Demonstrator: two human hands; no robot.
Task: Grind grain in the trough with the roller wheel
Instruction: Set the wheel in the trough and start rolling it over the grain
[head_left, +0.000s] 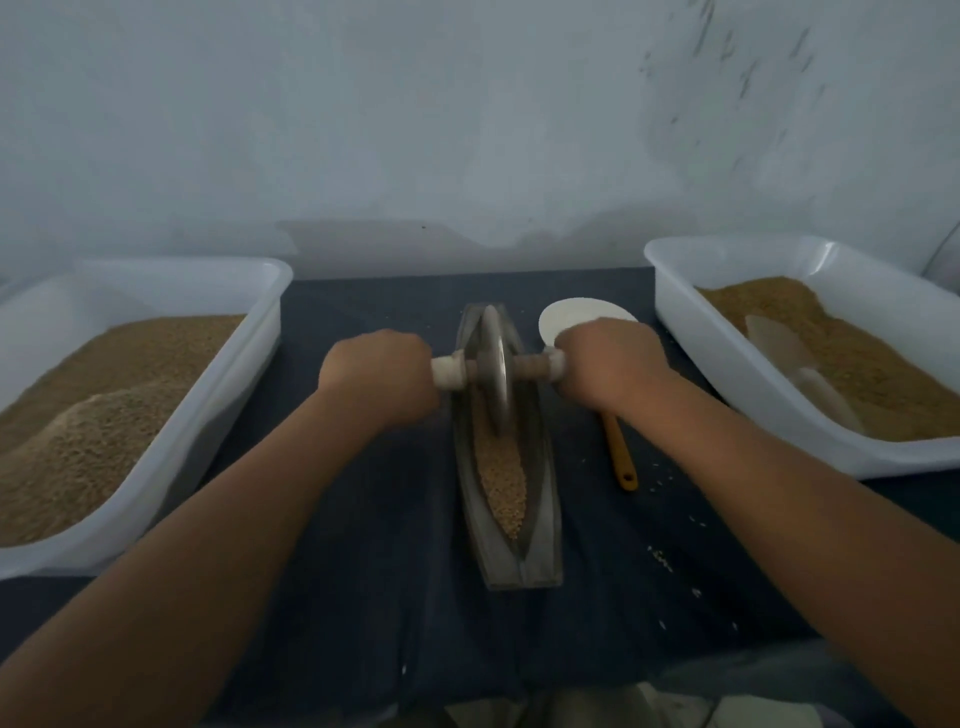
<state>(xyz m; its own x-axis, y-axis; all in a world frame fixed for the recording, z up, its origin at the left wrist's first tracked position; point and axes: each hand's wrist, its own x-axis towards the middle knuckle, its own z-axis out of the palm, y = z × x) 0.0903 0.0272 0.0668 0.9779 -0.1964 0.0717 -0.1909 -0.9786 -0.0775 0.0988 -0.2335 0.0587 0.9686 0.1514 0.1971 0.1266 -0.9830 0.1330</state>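
Observation:
A long, narrow grey trough (545, 530) lies lengthwise on the dark table in front of me. Tan grain (503, 480) fills its near half. A grey roller wheel (495, 371) stands upright in the trough's far half, on a horizontal axle with pale handle ends. My left hand (382, 374) grips the left handle. My right hand (605, 366) grips the right handle. Both fists hide most of the handles.
A white tub (249, 332) heaped with grain stands at the left. Another white tub (675, 306) at the right holds grain and a pale scoop (795, 358). A white spoon with a yellow handle (621, 457) lies just right of the trough. Loose grains (661, 558) dot the cloth.

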